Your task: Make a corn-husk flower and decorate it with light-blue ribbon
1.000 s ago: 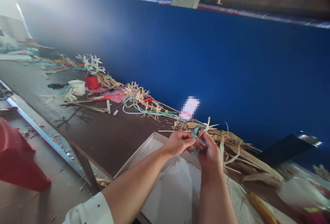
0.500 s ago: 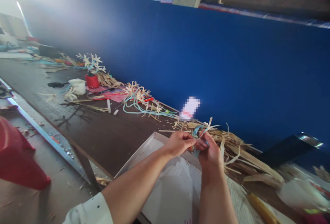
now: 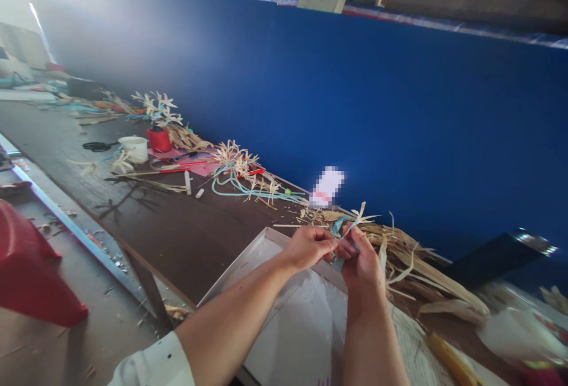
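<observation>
A small flower (image 3: 362, 216) of pale dried husk, its stem partly wrapped in light blue, stands out above my fingers. My right hand (image 3: 364, 259) pinches it just below the petals. My left hand (image 3: 309, 246) has its thumb and forefinger closed on the lower part of the same thin stem. Both hands meet over the far edge of a shallow white tray (image 3: 235, 260). My fingers hide part of the stem. Just behind them lies a bundle of dried husks (image 3: 412, 253).
Finished-looking husk flowers (image 3: 237, 158) with blue stems lie farther left on the dark table (image 3: 186, 238). Beyond are a white cup (image 3: 135, 149), a red spool (image 3: 158, 140) and black scissors (image 3: 98, 146). A yellow-handled tool (image 3: 452, 362) lies at right. A blue partition (image 3: 355, 96) stands behind.
</observation>
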A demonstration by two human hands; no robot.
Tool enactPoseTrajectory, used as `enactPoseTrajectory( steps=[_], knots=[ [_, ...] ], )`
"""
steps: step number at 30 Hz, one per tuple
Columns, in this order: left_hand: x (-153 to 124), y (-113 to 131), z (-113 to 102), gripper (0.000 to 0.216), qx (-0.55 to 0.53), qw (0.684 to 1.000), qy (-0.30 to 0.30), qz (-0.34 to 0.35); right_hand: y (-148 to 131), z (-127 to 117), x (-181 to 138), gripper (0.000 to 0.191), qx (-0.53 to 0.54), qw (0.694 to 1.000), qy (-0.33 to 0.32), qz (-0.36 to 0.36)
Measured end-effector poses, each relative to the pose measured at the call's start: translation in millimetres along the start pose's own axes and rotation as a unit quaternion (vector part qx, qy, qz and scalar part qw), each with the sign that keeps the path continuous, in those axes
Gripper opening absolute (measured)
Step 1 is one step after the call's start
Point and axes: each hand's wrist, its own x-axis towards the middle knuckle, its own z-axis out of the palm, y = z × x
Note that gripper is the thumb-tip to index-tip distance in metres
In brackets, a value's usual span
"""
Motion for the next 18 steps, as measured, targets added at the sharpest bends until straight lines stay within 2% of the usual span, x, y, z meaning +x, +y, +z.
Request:
enactPoseTrajectory(
  steps=[18],
  knots=[
    [-0.1, 0.3, 0.0, 0.029, 0.028, 0.999, 0.022, 0.008, 2.0, 0.3, 1.1, 0.017, 0.003, 1.000, 0.028, -0.002]
  ],
)
